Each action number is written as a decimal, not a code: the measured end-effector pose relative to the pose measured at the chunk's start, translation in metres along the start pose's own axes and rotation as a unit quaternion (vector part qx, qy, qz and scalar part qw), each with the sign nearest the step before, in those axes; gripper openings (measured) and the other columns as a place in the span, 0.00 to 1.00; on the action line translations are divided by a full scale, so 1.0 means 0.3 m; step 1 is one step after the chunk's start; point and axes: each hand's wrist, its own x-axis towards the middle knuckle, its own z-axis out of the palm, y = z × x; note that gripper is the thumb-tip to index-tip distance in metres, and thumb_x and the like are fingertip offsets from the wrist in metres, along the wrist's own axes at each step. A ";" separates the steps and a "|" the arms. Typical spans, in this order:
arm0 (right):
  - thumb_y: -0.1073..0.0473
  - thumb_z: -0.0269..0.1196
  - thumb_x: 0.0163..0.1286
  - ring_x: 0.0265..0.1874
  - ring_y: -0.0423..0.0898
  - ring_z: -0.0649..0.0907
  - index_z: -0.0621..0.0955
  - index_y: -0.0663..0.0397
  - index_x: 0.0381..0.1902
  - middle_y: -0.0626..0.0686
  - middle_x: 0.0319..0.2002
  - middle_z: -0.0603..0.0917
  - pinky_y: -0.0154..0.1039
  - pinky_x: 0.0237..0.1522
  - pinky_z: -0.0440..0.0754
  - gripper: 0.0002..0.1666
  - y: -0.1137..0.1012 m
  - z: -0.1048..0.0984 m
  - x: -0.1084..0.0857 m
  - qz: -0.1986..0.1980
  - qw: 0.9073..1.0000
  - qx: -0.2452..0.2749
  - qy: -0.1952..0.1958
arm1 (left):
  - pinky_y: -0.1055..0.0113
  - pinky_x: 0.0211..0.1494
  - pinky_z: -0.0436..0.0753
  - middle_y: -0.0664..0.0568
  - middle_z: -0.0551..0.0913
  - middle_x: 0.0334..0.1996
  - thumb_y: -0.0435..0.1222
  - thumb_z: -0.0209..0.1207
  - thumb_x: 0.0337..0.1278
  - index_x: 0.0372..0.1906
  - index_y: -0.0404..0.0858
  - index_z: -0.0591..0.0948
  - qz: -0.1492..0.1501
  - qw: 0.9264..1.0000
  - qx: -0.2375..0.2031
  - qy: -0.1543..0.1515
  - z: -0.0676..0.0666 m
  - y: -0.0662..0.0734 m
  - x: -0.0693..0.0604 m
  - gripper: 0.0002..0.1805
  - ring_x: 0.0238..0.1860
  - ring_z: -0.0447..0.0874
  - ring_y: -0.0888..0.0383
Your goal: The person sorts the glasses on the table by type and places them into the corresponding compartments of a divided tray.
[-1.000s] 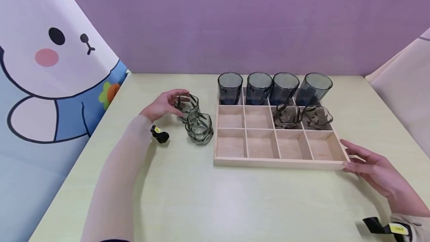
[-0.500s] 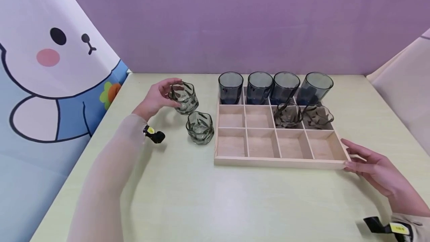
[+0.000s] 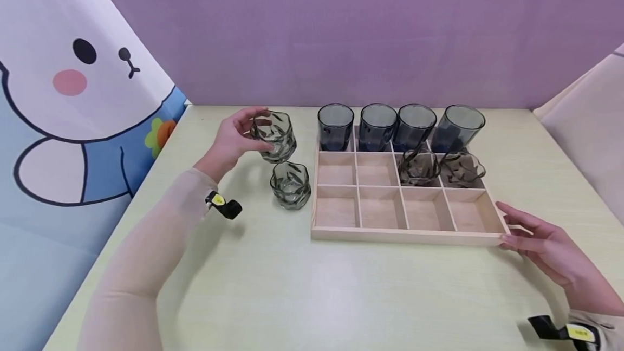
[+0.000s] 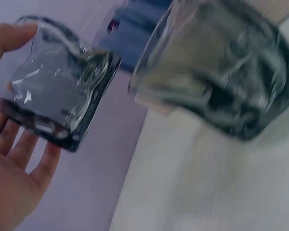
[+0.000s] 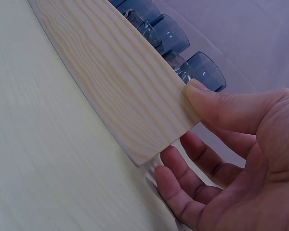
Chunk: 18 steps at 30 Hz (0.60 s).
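My left hand (image 3: 230, 137) grips a short, wavy-sided smoky drinking glass (image 3: 280, 137) between thumb and fingers, above the table. In the left wrist view this held glass (image 4: 58, 91) is at the left. A matching wavy glass (image 3: 291, 187) stands on the table just below it, left of the wooden compartment tray (image 3: 404, 236). My right hand (image 3: 548, 248) holds the tray's near right corner, thumb (image 5: 221, 106) against the front wall and fingers at the side. Two wavy glasses (image 3: 418, 169) occupy the two right compartments of the tray's middle row.
Several tall blue-grey glasses (image 3: 336, 128) fill the tray's back row; the rightmost tall glass (image 3: 457, 129) leans right. A purple backdrop (image 3: 341, 37) rises behind the table (image 3: 302, 291). A cartoon-printed cloth (image 3: 73, 123) hangs at the left.
My left hand has raised the wavy glass off the table, first up and slightly left, then a little to the right. The right hand has stayed at the tray's corner.
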 end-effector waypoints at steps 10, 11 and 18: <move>0.86 0.47 0.67 0.41 0.40 0.82 0.74 0.45 0.70 0.49 0.47 0.73 0.31 0.39 0.83 0.42 -0.004 0.008 -0.002 -0.002 1.000 0.005 0.000 | 0.64 0.55 0.81 0.41 0.76 0.62 0.10 0.68 0.33 0.64 0.34 0.75 0.001 1.000 -0.012 0.015 0.142 0.056 -0.048 0.44 0.60 0.75 0.51; 0.86 0.47 0.67 0.41 0.41 0.82 0.74 0.45 0.70 0.49 0.47 0.73 0.31 0.39 0.83 0.42 -0.004 0.008 -0.002 -0.003 1.000 0.007 -0.003 | 0.65 0.55 0.80 0.42 0.77 0.62 0.10 0.69 0.33 0.65 0.33 0.74 0.002 1.000 -0.009 0.015 0.155 0.058 -0.051 0.44 0.61 0.75 0.50; 0.86 0.47 0.67 0.41 0.41 0.82 0.74 0.45 0.70 0.50 0.47 0.73 0.30 0.38 0.82 0.42 -0.005 0.008 -0.002 -0.002 1.000 0.005 -0.003 | 0.64 0.56 0.77 0.47 0.79 0.60 0.13 0.70 0.34 0.66 0.32 0.73 -0.013 1.000 -0.005 0.006 0.241 0.070 -0.069 0.45 0.60 0.76 0.52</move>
